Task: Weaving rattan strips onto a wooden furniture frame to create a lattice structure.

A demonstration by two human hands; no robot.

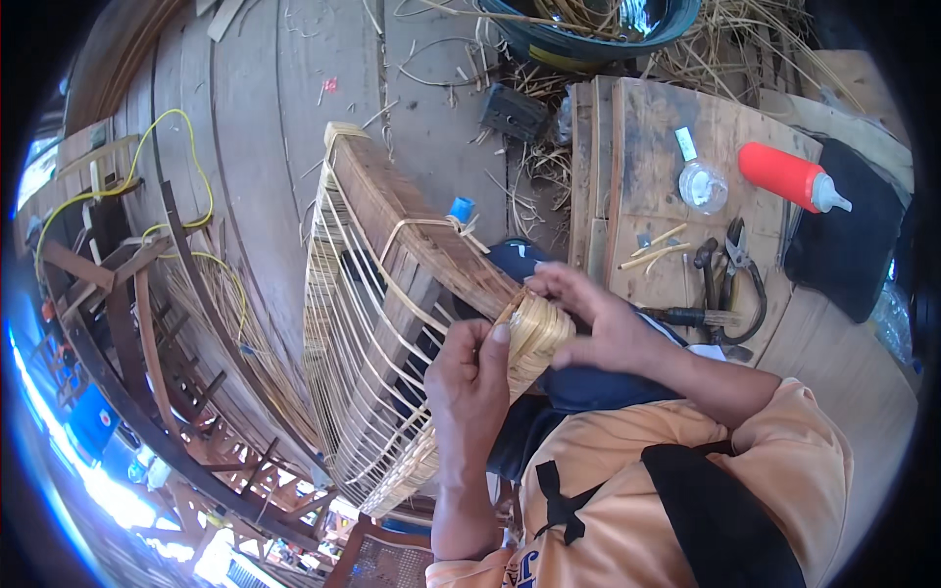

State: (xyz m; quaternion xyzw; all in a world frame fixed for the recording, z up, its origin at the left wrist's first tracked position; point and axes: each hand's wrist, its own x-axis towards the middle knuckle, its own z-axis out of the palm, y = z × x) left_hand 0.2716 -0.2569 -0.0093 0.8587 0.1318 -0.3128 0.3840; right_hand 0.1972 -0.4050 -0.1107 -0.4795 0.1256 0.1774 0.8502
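Between the fingertips [499,336] sits the woven corner [539,331]; the left hand [464,377] pinches its edge, the right hand [606,328] half-curls beside it, grip unclear. Keeping the weave flat and taut should help.

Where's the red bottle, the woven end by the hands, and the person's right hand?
Red bottle [777,174]: head view, on the middle of its body.
Woven end [539,333]: head view, on its pale strips, between the hands.
Right hand [610,325]: head view, on the back of the hand.
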